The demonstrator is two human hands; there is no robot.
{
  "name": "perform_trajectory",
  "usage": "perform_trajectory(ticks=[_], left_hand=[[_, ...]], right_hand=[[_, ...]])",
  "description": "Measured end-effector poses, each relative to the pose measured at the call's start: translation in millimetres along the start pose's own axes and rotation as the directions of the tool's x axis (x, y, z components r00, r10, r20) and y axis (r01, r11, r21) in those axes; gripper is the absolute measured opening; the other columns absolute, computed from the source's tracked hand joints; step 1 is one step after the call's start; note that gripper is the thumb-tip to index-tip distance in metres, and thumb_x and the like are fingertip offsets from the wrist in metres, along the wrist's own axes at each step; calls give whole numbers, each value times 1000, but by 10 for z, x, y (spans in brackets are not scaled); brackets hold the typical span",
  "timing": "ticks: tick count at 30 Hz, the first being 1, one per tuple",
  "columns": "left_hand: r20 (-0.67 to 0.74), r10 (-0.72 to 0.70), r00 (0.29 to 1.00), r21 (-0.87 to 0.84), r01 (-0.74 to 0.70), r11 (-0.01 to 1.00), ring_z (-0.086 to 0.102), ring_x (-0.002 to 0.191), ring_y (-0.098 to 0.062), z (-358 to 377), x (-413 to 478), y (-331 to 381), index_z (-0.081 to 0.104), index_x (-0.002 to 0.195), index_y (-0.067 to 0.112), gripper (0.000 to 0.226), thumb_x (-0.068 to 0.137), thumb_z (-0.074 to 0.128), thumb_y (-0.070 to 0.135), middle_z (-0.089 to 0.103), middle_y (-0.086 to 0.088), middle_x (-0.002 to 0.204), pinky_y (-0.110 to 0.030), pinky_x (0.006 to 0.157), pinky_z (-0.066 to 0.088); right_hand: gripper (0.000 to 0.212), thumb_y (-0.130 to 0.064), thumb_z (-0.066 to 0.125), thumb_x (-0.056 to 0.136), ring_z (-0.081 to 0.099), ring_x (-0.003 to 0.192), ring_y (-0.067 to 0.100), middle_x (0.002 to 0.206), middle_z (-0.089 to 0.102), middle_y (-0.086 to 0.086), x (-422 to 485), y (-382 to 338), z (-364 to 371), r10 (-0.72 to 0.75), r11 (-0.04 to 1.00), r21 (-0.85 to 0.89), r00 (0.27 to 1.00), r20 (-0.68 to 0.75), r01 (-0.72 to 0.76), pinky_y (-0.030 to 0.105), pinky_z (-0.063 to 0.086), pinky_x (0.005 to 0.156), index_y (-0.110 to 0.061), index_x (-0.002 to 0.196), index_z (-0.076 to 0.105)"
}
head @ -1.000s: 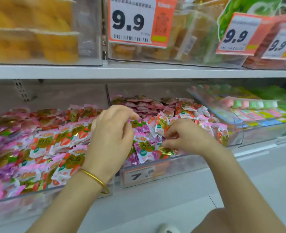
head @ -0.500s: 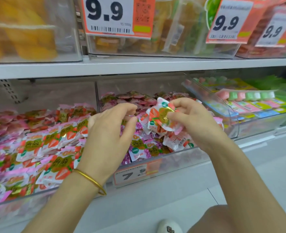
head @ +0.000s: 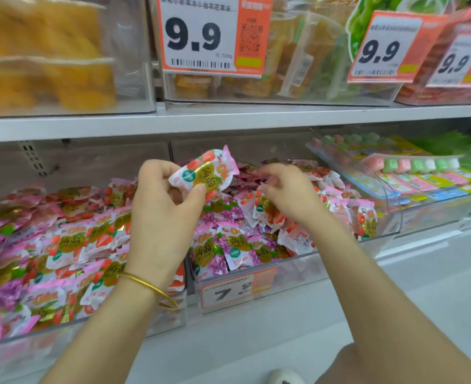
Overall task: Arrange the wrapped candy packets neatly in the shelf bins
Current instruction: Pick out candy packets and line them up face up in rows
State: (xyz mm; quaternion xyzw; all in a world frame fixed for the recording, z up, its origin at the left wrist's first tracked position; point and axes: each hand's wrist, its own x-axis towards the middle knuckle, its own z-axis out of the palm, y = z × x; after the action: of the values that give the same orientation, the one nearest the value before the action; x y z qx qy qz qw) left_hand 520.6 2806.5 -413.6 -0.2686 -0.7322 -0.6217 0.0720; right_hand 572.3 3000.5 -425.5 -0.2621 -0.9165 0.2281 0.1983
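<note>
Head view: the left hand (head: pixel 162 217) pinches a white-and-pink strawberry-print wrapped candy packet (head: pixel 204 176) between thumb and fingers, raised above the clear plastic shelf bin (head: pixel 306 268). The right hand (head: pixel 289 195) curls blurred fingers over the piled packets (head: pixel 237 245) inside; whether it grips one, I cannot tell.

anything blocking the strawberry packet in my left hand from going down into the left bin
Nothing visible does. The left hand holds the pink-and-white strawberry candy packet raised clear of the piles, and the clear plastic left bin is open on top. The right hand is off to the side, over the middle bin.
</note>
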Motion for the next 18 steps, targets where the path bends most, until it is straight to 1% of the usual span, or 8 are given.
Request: perform_trajectory(ticks=[1, 3, 6, 9, 11, 13, 16, 18], left_hand=[[-1, -12, 1000, -11, 12, 1000, 64, 82, -27, -11, 4, 3, 41, 81, 28, 32, 81, 67, 9, 61, -12, 88, -41, 70, 53], [4, -22, 1000, -14, 22, 1000, 65, 80, -25, -24, 3, 7, 41, 80, 28, 32, 81, 68, 10, 62, -11, 88, -38, 68, 54], [17, -33, 999, -3, 34, 999, 65, 80, -20, -33, 10, 11, 42, 82, 26, 30, 81, 68, 12, 62, -9, 89, -39, 70, 56], [22, -52, 998, -12, 52, 999, 65, 81, -19, -36, 20, 13, 42, 83, 26, 29, 81, 68, 13, 62, -7, 90, -38, 71, 57], [20, -59, 998, -16, 59, 998, 66, 82, -18, -36, 23, 14, 43, 84, 25, 28, 81, 68, 13, 63, -7, 92, -37, 71, 57], [20, -67, 998, -20, 67, 998, 66, 82, -18, -38, 21, 23, 43, 84, 25, 27, 82, 67, 14, 63, -7, 92, -37, 71, 57], [28, -79, 996, -23, 80, 997, 66, 81, -16, -52, 16, 29, 43, 86, 24, 26, 82, 67, 14, 63, -6, 91, -35, 70, 57], [32, -80, 996, -25, 81, 996, 66, 80, -15, -61, 12, 33, 44, 87, 23, 26, 82, 67, 13, 63, -5, 90, -32, 68, 57]], right_hand=[[39, -27, 53, 93, 56, 104, 27, 121, 52, 11, 20, -31, 65, -5, 993, -120, 998, 66, 13, 32, 46, 87, -24, 132, 52], [43, -46, 52, 91, 50, 113, 32, 127, 44, 12, 37, -80, 155, 48, 936, -352, 987, 153, 9, 39, 47, 90, -31, 131, 51], [55, -57, 55, 84, 41, 122, 32, 134, 36, 11, 44, -92, 176, 110, 864, -504, 965, 236, 25, 42, 44, 91, -35, 134, 46], [59, -45, 58, 86, 37, 125, 32, 138, 29, 10, 47, -97, 134, 135, 847, -528, 932, 335, 67, 41, 43, 92, -41, 140, 34], [53, -35, 57, 87, 38, 123, 31, 134, 30, 9, 36, -114, 102, 137, 854, -513, 918, 373, 81, 39, 43, 91, -42, 137, 39], [45, -27, 60, 83, 43, 114, 29, 127, 33, 8, 16, -105, 56, 137, 892, -448, 914, 382, 54, 38, 46, 89, -37, 126, 51], [34, -36, 67, 74, 49, 100, 24, 116, 37, 3, -33, -76, 3, 142, 943, -334, 925, 353, -17, 40, 49, 86, -24, 104, 58], [41, -48, 73, 70, 49, 96, 23, 109, 40, 2, -57, -75, 24, 129, 937, -348, 943, 307, -15, 41, 50, 84, -19, 93, 56]])
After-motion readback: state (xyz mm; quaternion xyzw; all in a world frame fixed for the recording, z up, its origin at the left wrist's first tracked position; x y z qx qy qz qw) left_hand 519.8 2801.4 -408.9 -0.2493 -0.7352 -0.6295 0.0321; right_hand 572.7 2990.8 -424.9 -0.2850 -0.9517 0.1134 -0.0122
